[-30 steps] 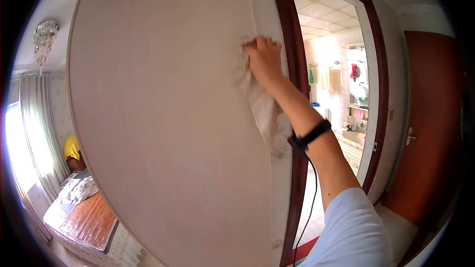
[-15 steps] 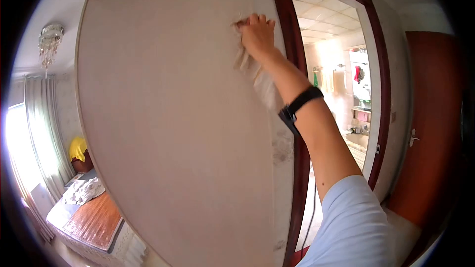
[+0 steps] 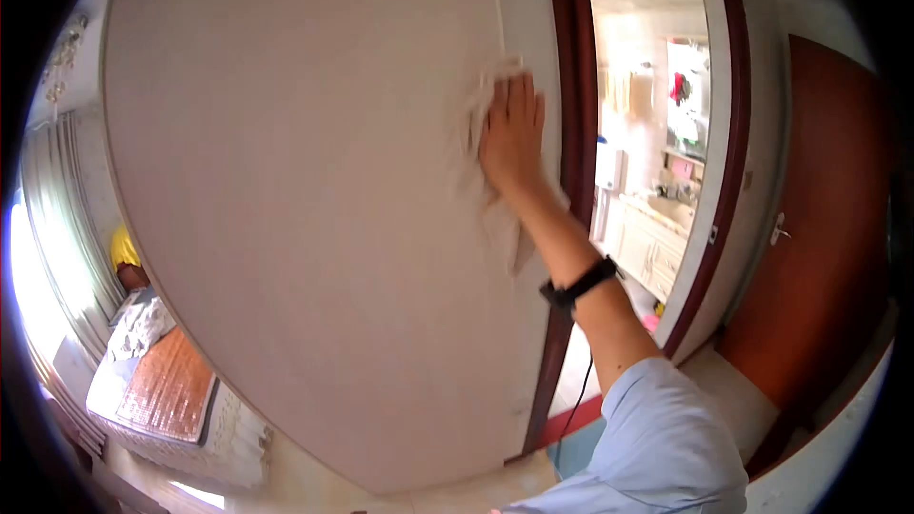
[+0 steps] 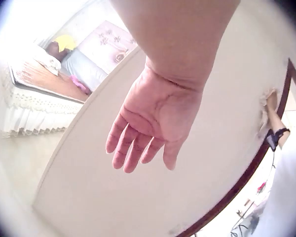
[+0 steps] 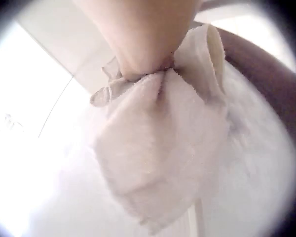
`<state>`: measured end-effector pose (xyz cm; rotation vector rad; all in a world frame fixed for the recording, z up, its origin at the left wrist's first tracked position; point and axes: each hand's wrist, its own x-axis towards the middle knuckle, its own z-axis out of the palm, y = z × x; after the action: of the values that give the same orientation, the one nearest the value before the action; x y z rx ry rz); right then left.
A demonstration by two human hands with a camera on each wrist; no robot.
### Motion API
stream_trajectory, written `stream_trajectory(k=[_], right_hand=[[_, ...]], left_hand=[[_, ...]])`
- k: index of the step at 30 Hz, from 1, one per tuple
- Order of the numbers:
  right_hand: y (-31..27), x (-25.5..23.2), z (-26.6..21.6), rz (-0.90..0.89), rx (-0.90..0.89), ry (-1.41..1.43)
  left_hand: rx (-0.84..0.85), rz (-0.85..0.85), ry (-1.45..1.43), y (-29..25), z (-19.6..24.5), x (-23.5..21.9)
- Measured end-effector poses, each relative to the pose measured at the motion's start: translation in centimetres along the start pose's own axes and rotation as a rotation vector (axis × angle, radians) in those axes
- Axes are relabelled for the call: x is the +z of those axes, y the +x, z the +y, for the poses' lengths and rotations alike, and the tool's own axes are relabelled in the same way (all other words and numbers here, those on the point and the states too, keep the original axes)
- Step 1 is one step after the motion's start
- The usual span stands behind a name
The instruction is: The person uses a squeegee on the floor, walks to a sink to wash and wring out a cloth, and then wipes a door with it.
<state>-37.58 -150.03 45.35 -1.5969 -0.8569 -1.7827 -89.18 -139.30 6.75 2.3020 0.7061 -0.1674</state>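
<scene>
My right hand [image 3: 514, 141] is raised against a pale wall panel [image 3: 305, 228], near its right edge, and holds a beige cloth to the surface. The fingers point upward over the bunched cloth. In the right wrist view the cloth [image 5: 153, 143] hangs from the hand in gathered folds; the fingers are hidden there. My left hand [image 4: 153, 116] hangs in front of the same panel in the left wrist view, palm showing, fingers loosely extended with nothing in them. It is out of sight in the head view.
A dark red door frame [image 3: 574, 133] stands just right of the cloth, with a washroom sink [image 3: 671, 209] beyond it. Farther right is a brown door [image 3: 809, 228]. On the left are a bed with a woven mat [image 3: 167, 381] and a curtain [image 3: 81, 209].
The right hand with the cloth went up the panel, then came back down, its fingers now straighter. The head view has tilted downward, bringing the floor below the panel into sight.
</scene>
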Motion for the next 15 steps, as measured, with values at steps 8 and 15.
stream_trajectory(k=[8,15], right_hand=[[-27.6,-5.4,-3.9,-0.396,0.148,0.114],[-22.3,-11.3,-4.0,0.051,1.589,1.637]], left_hand=[[0.111,0.004,0.156,0.2,3.7,-1.7],[-0.048,-0.132,0.099,-1.9,5.2,-3.9]])
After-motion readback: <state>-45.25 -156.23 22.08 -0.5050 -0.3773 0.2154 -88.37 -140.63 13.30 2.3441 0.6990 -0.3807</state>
